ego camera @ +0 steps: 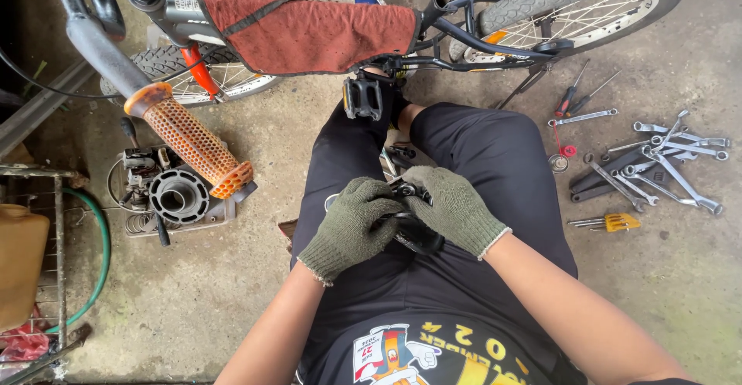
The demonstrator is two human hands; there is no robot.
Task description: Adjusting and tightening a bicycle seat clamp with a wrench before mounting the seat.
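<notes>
Left hand (352,226) and right hand (452,207), green-gloved, both clasped tight around black bicycle part (413,226) over lap; steady two-handed grip advisable; wrenches (657,165) lie on floor, right.

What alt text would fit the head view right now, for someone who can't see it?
Two gloved hands, left hand and right hand, grip a small black part over the person's lap. An upturned bicycle lies ahead, wrenches are scattered on the concrete floor to the right.
</notes>
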